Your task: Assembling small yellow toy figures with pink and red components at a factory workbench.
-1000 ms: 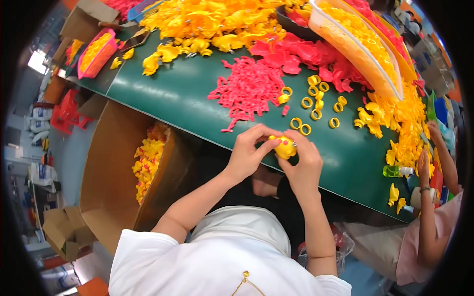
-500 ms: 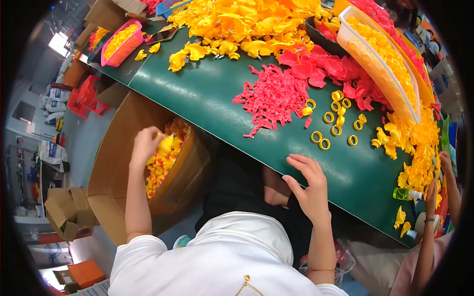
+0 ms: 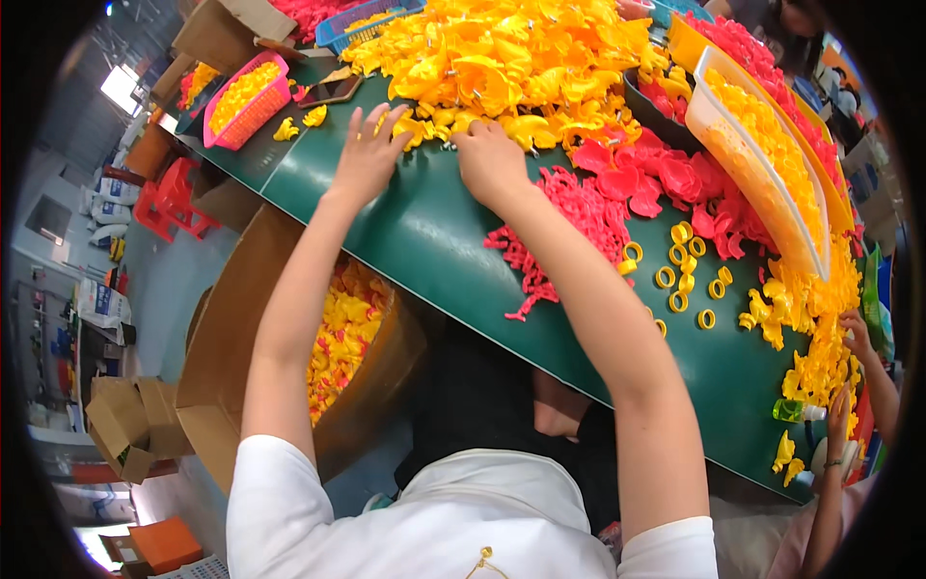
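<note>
so we've got both bare hands stretched to the far side of the green tabletop (image 3: 434, 222), right at the near edge of a big heap of yellow moulded pieces (image 3: 502, 68). our left hand (image 3: 368, 159) is over on the left with its fingers spread apart, just beside the heap's left end, and we can't see anything gripped in it. our right hand (image 3: 492, 164) has its fingers bent down at the front edge of the heap, but we honestly can't tell if they're pinched on a piece or just resting there.

right of that hand we have a pile of thin pinkish-red strips (image 3: 564, 222), partly behind our forearm, with cupped pinkish-red pieces (image 3: 646, 179) farther back. loose yellow rings (image 3: 678, 277) sit nearer on the right, and a long white-rimmed basket (image 3: 743, 154) full of yellow parts leans in on the far right.

far left we see a pink basket (image 3: 280, 96) of yellow bits. near left, below the table edge, there's a cardboard box (image 3: 236, 309) with yellow and red pieces (image 3: 342, 333) inside.
</note>
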`<state>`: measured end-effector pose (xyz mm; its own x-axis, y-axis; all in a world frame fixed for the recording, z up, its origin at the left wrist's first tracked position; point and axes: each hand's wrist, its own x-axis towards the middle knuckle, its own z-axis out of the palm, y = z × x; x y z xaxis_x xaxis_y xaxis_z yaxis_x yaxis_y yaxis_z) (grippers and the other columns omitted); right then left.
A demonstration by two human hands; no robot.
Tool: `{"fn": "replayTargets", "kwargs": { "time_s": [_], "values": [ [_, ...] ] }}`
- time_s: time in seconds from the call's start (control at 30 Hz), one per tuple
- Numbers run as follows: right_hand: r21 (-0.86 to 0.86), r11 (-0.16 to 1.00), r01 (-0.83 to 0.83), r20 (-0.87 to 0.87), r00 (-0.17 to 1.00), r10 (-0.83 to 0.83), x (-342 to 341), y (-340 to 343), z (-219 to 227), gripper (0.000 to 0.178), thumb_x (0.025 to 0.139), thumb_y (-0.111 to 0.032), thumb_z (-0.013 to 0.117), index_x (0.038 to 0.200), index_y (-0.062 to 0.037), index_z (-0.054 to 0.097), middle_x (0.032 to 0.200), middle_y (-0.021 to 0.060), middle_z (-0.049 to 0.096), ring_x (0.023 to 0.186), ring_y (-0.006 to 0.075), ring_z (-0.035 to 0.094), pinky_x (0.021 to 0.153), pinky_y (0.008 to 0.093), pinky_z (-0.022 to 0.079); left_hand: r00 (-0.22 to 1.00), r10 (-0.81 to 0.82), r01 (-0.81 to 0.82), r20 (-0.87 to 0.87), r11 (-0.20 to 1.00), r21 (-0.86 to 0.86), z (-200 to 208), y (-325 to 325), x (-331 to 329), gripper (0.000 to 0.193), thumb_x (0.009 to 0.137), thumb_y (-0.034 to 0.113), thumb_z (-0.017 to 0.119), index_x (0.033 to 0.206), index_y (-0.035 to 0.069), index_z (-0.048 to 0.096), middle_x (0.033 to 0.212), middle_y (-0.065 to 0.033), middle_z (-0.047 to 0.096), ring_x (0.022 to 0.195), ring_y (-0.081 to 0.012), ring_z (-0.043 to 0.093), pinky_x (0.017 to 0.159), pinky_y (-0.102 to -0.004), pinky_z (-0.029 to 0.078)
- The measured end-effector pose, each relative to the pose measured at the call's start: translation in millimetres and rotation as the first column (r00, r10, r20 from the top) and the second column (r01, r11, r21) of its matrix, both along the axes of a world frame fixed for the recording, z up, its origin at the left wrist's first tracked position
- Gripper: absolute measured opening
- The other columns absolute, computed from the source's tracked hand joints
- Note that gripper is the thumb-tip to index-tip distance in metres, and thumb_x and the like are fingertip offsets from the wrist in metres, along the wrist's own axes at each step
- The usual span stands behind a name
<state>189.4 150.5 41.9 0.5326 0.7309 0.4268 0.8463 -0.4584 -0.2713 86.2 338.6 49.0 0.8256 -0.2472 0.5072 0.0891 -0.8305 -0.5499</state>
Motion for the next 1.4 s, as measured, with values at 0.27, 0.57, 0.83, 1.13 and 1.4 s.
{"fn": "replayTargets", "kwargs": {
  "time_s": [0.27, 0.57, 0.83, 1.13, 1.4],
  "values": [
    [0.051, 0.997, 0.056, 0.405, 0.911, -0.072, 18, -2, -16, 0.017, 0.07, -0.023, 0.071, 0.082, -0.0106, 0.068, 0.095, 0.0076, 0.057, 0.099, 0.0263, 0.053, 0.077, 0.0364, 0.049, 0.973, -0.104, 0.189, 0.204, 0.869, -0.458, 9, -40, 15, 0.024, 0.062, 0.006, 0.073, 0.077, 0.007, 0.055, 0.114, -0.0073, 0.056, 0.116, -0.0288, 0.047, 0.097, -0.0435, 0.04],
    [0.314, 0.923, 0.222, -0.656, 0.754, 0.042, -62, -221, 57, 0.016, 0.087, -0.014, 0.066, 0.093, 0.0005, 0.067, 0.077, 0.0027, 0.065, 0.065, 0.0069, 0.057, 0.056, 0.024, 0.044, 0.903, -0.389, 0.293, 0.183, 0.247, -0.924, 8, -209, -58, 0.03, 0.061, 0.004, 0.079, 0.078, 0.004, 0.055, 0.103, -0.0117, 0.054, 0.091, -0.031, 0.059, 0.077, -0.0375, 0.049],
    [0.248, 0.741, 0.624, -0.953, 0.293, 0.072, -163, -345, 12, 0.018, 0.085, -0.004, 0.068, 0.102, 0.0024, 0.069, 0.082, 0.0037, 0.067, 0.068, 0.0069, 0.058, 0.057, 0.0193, 0.044, 0.788, -0.592, 0.003, -0.168, 0.277, -0.961, 0, -311, -106, 0.068, 0.067, 0.025, 0.083, 0.123, -0.001, 0.055, 0.12, -0.0169, 0.043, 0.103, -0.034, 0.044, 0.089, -0.0408, 0.042],
    [0.263, 0.675, 0.69, -0.962, 0.242, 0.128, -174, -335, 4, 0.014, 0.086, -0.004, 0.067, 0.097, 0.0045, 0.067, 0.081, 0.0066, 0.068, 0.07, 0.0088, 0.062, 0.06, 0.0191, 0.047, 0.874, -0.484, 0.155, -0.032, 0.341, -0.927, 6, -312, -90, 0.053, 0.069, 0.025, 0.081, 0.114, 0.008, 0.059, 0.115, -0.0133, 0.045, 0.102, -0.0312, 0.042, 0.087, -0.0399, 0.038],
    [0.255, 0.736, 0.627, -0.928, 0.372, 0.004, -156, -315, -3, 0.015, 0.088, -0.005, 0.065, 0.1, 0.0047, 0.067, 0.08, 0.0054, 0.068, 0.072, 0.0081, 0.062, 0.064, 0.0202, 0.049, 0.826, -0.549, 0.055, -0.125, 0.3, -0.952, -16, -314, -65, 0.038, 0.072, 0.02, 0.078, 0.102, 0.006, 0.059, 0.099, -0.0071, 0.054, 0.093, -0.0272, 0.049, 0.082, -0.0393, 0.039]
  ]
}}
